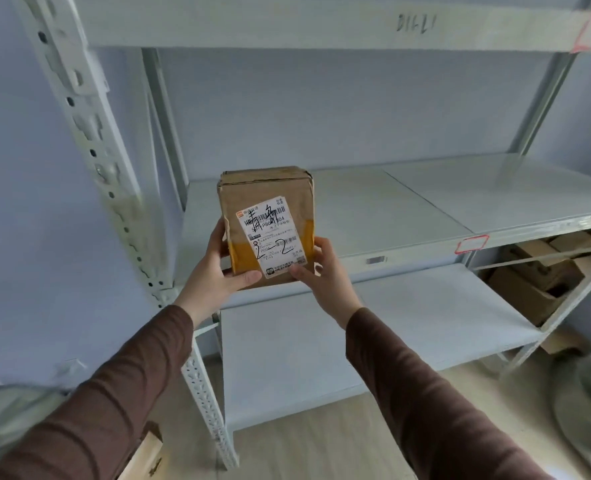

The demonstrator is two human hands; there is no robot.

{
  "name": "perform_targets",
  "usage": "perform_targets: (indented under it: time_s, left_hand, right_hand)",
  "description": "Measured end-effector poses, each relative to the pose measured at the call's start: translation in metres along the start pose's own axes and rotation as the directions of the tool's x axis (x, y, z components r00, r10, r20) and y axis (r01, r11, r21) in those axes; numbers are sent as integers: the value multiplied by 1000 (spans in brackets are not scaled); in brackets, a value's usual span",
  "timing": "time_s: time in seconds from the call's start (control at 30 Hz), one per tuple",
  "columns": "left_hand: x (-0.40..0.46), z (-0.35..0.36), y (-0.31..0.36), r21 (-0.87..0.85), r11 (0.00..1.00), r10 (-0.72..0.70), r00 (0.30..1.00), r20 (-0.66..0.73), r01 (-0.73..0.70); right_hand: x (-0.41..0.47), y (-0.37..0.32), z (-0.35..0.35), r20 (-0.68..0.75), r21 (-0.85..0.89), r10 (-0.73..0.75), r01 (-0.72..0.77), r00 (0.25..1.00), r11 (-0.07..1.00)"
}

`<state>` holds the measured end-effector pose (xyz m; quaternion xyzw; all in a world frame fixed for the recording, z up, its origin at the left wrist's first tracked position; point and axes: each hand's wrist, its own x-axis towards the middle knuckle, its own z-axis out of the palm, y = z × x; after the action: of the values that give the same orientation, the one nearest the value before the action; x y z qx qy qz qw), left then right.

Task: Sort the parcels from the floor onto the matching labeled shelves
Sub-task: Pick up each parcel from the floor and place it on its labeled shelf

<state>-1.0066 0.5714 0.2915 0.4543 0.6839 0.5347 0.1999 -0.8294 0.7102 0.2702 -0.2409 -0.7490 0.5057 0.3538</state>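
— One brown cardboard parcel (266,220) with yellow tape is up in front of the shelving, held at its lower end over the front edge of the pale grey middle shelf (391,209). Its white shipping label (271,237) faces the camera, with "2-2" handwritten across it in black.

— And the hands?

— Both grasp it. Left hand (217,265) wraps the lower left edge, thumb across the front; right hand (321,268) takes the lower right corner, thumb on the label's bottom edge. Brown sleeves (425,393) on both arms.

— Whether the parcel touches the shelf?

— Cannot tell (the hands cover its bottom edge).

— Around it?

— A red-bordered tag (472,243) sits on that shelf's front rail, to the right. Below lies a lower grey shelf (425,323), and more cardboard boxes (536,271) are piled behind the rack at right. White perforated upright post (114,174) at left, wooden floor (321,452) underneath.
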Motion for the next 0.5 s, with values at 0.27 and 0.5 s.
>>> perform_targets:
  time_s: [0.27,0.5]
  left_hand:
    - [16,-34,-34,2,1000,6,1000,24,-6]
    - [32,-26,-46,126,992,29,1000,-6,-28]
  right_hand:
    - [23,14,37,-7,-232,22,-23,1000,973]
    - [40,23,35,-11,-306,12,-15,1000,952]
